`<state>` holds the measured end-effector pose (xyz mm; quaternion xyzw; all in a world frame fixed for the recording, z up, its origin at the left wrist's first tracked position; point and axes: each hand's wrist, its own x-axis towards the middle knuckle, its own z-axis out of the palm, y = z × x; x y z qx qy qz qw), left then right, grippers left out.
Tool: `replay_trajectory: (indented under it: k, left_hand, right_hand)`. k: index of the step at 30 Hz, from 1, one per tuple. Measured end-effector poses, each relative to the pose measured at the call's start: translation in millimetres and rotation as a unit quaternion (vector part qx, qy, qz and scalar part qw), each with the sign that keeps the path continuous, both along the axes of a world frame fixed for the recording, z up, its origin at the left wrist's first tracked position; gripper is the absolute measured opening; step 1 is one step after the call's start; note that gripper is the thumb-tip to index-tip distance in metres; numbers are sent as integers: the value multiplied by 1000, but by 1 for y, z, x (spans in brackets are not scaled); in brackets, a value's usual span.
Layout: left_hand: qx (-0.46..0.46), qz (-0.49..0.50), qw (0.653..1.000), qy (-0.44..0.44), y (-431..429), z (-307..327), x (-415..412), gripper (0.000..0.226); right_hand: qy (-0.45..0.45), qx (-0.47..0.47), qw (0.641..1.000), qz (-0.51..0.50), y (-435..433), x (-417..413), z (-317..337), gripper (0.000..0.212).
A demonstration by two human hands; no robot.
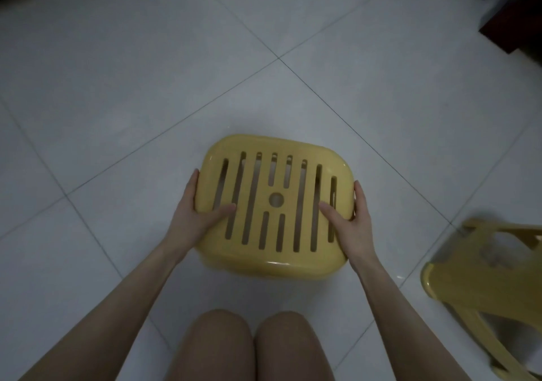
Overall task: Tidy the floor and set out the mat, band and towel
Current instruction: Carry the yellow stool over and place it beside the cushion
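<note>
Two stools uncleared: gripping near stool (pixel 289 201) with left hand (pixel 202 210), right hand (pixel 349 219); tipped stool (pixel 481 266) right of it; mat, band, towel unseen.

Second yellow stool (pixel 481 275), blurred, partly beyond right edge

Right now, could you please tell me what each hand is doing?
Left hand: grips the stool at its left edge.
Right hand: grips the stool at its right edge.

Pale tiled floor (pixel 123 93); yellow stool (pixel 472 286) on its side at right edge
</note>
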<state>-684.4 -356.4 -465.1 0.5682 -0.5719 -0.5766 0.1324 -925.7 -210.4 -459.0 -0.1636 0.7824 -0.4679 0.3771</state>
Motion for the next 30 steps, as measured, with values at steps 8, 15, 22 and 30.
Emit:
replay_trajectory:
  k: [8,15,22,30]
  left_hand:
    - [-12,64,997,33,3,86,7,100]
    - [-14,116,992,47,9,285,39,96]
    - [-34,164,984,67,11,485,80,93]
    - [-106,203,971,73,29,595,133,86]
  right_hand:
    - [6,-24,1000,16,-14,3,83,90]
    - [3,-23,998,54,-33,26,281,92]
    - [-11,-40,994,104,-57,57,473,93]
    - [24,-77,977,196,-80,97,580,99]
